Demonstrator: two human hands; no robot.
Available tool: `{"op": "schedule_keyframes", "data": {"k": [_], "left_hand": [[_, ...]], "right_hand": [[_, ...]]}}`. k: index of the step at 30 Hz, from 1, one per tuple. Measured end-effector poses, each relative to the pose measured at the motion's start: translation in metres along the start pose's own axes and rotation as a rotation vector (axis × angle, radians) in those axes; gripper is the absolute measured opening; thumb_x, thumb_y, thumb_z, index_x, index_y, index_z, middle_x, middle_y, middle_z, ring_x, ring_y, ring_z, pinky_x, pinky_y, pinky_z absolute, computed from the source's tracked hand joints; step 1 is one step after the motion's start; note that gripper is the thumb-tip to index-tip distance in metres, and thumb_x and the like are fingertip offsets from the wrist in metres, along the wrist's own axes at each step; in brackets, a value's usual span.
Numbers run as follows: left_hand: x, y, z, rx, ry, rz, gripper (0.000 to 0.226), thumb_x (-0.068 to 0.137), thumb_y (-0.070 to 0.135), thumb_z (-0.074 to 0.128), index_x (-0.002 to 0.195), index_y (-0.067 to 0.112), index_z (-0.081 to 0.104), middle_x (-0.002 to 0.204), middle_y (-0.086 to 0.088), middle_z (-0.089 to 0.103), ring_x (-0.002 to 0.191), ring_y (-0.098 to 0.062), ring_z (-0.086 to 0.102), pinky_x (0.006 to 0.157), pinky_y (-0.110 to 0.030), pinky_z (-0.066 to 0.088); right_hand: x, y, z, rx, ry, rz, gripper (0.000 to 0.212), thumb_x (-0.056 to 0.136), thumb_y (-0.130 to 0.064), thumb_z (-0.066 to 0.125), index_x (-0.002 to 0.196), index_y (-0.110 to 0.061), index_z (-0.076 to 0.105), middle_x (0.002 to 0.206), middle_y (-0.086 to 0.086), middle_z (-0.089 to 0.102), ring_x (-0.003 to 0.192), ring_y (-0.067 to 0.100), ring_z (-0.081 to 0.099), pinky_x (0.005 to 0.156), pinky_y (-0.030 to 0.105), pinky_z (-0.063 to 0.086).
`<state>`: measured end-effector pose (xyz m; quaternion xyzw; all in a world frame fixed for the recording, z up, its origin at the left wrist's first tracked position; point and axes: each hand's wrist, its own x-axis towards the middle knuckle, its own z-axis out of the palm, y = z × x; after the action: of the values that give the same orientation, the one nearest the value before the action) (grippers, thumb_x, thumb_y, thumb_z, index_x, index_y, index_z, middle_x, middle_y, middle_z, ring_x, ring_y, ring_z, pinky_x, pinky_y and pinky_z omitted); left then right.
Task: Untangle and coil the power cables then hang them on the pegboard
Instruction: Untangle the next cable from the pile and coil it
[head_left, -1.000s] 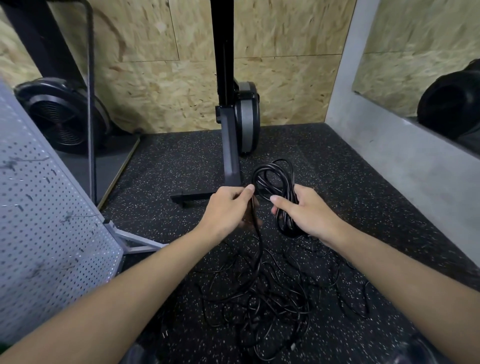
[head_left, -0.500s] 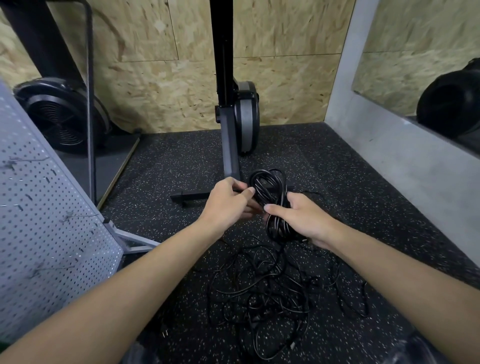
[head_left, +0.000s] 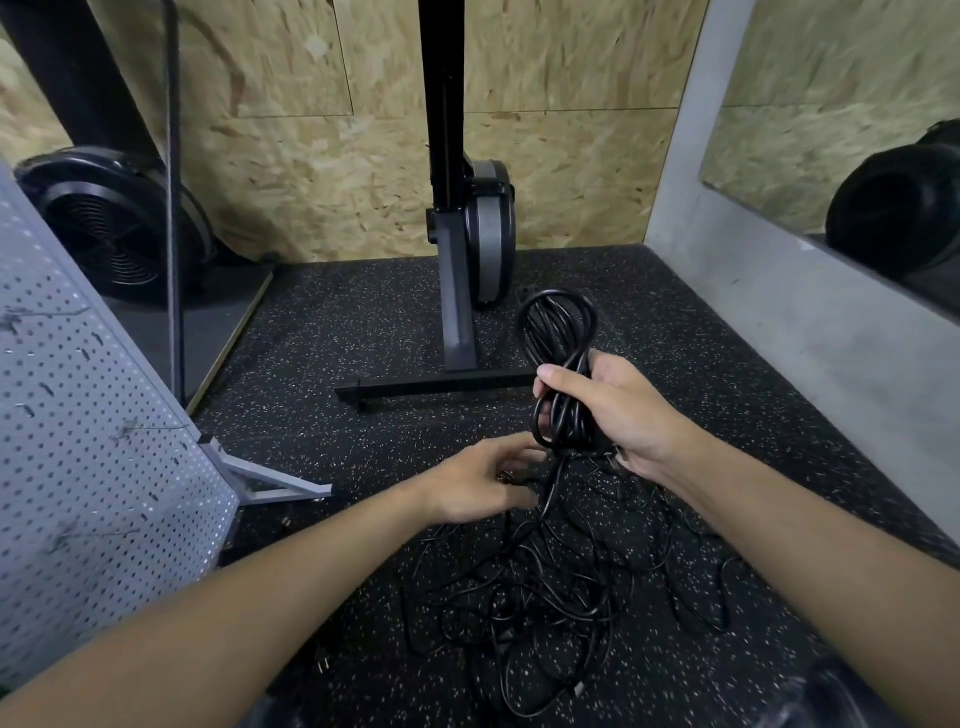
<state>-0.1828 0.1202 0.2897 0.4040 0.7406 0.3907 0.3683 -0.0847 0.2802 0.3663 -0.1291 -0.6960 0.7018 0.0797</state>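
**Gathering loops while the heap waits on the floor**

From where I stand, the right hand has its fingers wrapped tight round a half-made coil of black cable. It holds the coil upright above the speckled floor mat. One strand drops from the coil's underside into the tangle of cables spread between the person's forearms. The left hand is low, just beside that strand, with fingers loosely bent. It is blurred, and I cannot tell whether it has the cable pinched or merely reaches for it.

To do this well, I'd judge, the left hand should feed the strand through slack fingers, shaking knots free before each turn. Every loop should match those already held. Yanking risks tightening the heap. The pegboard leans at the left, well apart from the coil, with no cable on the part I can see.
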Motion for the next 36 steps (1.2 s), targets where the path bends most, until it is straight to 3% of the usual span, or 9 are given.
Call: {"op": "schedule_keyframes", "data": {"k": [3,6,11,16,19,22,27,34,36], "left_hand": [[0.002,-0.001,0.004,-0.072,0.021,0.063,0.054,0.097,0.017,0.074,0.139,0.044,0.053,0.131,0.004,0.066,0.118,-0.01,0.066,0.111,-0.04,0.051],[0.002,0.005,0.006,0.082,0.066,0.192,0.034,0.1,0.031,0.072,0.126,0.049,0.063,0.099,0.015,0.073,0.091,-0.008,0.07,0.09,-0.031,0.057],[0.008,0.006,0.003,0.24,0.169,0.236,0.011,0.1,0.032,0.07,0.109,0.032,0.077,0.085,0.01,0.073,0.085,-0.013,0.069,0.083,-0.03,0.057],[0.013,-0.004,0.001,0.373,0.25,0.192,0.014,0.098,0.027,0.073,0.108,0.035,0.078,0.099,0.012,0.076,0.094,-0.009,0.069,0.089,-0.036,0.056],[0.011,-0.002,0.0,0.426,0.282,0.211,0.026,0.099,0.03,0.072,0.125,0.032,0.074,0.108,0.009,0.076,0.095,-0.008,0.068,0.089,-0.032,0.055],[0.008,0.006,-0.001,0.448,0.263,0.211,0.03,0.1,0.033,0.069,0.129,0.035,0.062,0.094,0.012,0.071,0.078,-0.002,0.062,0.079,-0.03,0.052],[0.01,0.012,-0.006,0.591,0.216,0.215,0.017,0.101,0.04,0.065,0.105,0.03,0.052,0.093,0.005,0.069,0.083,-0.017,0.064,0.081,-0.042,0.056],[0.008,-0.002,-0.017,0.753,0.199,0.158,0.039,0.085,0.035,0.085,0.08,0.026,0.047,0.113,0.005,0.048,0.099,-0.019,0.051,0.085,-0.037,0.047],[0.007,-0.008,-0.02,0.666,0.188,0.161,0.043,0.083,0.031,0.087,0.077,0.025,0.045,0.109,0.005,0.051,0.091,-0.019,0.054,0.08,-0.036,0.048]], "right_hand": [[0.002,0.0,-0.002,0.004,0.016,-0.009,0.014,0.103,-0.018,0.064,0.104,-0.004,0.065,0.08,0.005,0.071,0.069,0.016,0.069,0.063,0.03,0.06],[0.004,0.0,-0.005,-0.016,0.041,-0.008,0.014,0.102,-0.022,0.065,0.102,-0.008,0.066,0.085,0.008,0.071,0.071,0.019,0.07,0.063,0.033,0.06],[0.007,-0.002,-0.009,0.011,0.085,-0.037,0.012,0.1,-0.022,0.068,0.098,-0.01,0.068,0.089,0.008,0.073,0.08,0.022,0.071,0.075,0.037,0.06],[0.012,0.0,-0.01,-0.079,0.238,-0.04,0.013,0.099,-0.022,0.07,0.098,-0.009,0.072,0.09,0.003,0.077,0.087,0.02,0.075,0.086,0.038,0.059],[0.017,0.009,-0.025,-0.529,0.373,-0.017,0.018,0.099,-0.029,0.067,0.102,-0.011,0.068,0.098,0.003,0.073,0.095,0.021,0.068,0.089,0.039,0.053],[0.018,0.015,-0.036,-0.828,0.366,0.058,0.029,0.102,-0.035,0.062,0.108,-0.006,0.056,0.102,0.01,0.064,0.086,0.022,0.059,0.077,0.037,0.043],[0.016,0.003,-0.039,-0.871,0.382,0.008,0.029,0.104,-0.034,0.059,0.107,-0.005,0.053,0.096,0.008,0.061,0.079,0.018,0.057,0.067,0.036,0.041],[0.009,-0.008,-0.045,-0.897,0.392,-0.067,0.029,0.103,-0.038,0.059,0.107,-0.009,0.054,0.097,0.006,0.062,0.085,0.021,0.06,0.069,0.037,0.044],[0.008,-0.007,-0.044,-0.901,0.382,-0.077,0.029,0.103,-0.037,0.06,0.108,-0.009,0.054,0.096,0.006,0.063,0.084,0.021,0.06,0.069,0.037,0.043]]}}
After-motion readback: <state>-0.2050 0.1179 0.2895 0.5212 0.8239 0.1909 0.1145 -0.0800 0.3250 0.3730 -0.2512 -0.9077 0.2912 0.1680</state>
